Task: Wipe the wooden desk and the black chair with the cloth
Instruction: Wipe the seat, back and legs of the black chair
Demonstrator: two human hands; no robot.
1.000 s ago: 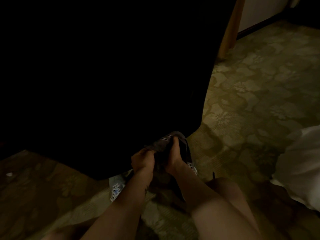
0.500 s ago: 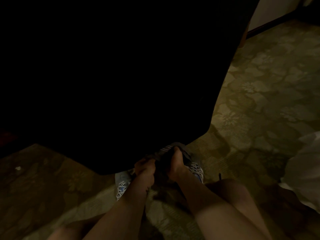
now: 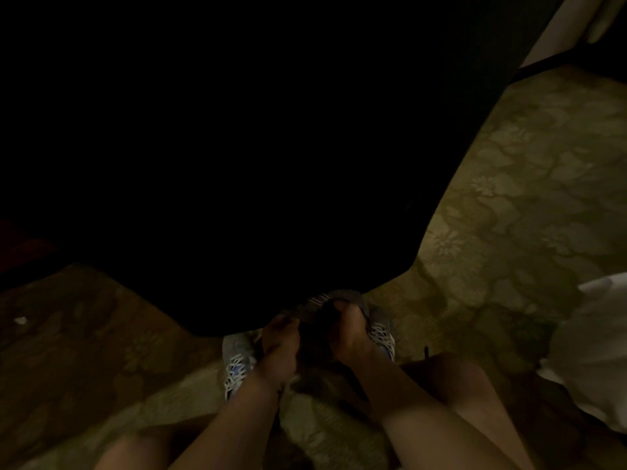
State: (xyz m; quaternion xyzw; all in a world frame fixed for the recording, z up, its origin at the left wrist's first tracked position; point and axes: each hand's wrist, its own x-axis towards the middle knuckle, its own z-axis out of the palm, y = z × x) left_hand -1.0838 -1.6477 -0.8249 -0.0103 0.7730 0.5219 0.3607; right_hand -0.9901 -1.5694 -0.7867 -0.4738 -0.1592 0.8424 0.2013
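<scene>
The black chair [image 3: 254,147] fills most of the head view as one large dark mass, its details lost in the dim light. Just below its lower edge, both hands hold a dark striped cloth [image 3: 317,305] bunched between them. My left hand [image 3: 280,337] grips the cloth's left side with closed fingers. My right hand [image 3: 347,329] grips its right side, thumb up. The cloth touches or nearly touches the chair's bottom edge. The wooden desk is not visible.
Patterned green-brown carpet [image 3: 526,198] spreads to the right and lower left. My grey laced shoes [image 3: 237,362] stand under the hands. White fabric [image 3: 597,351] lies at the right edge. A wall and dark baseboard [image 3: 556,52] show at top right.
The view has shifted so the chair covers more of the frame and the wooden post at top right is gone. Both hands keep hold of the cloth in nearly the same place.
</scene>
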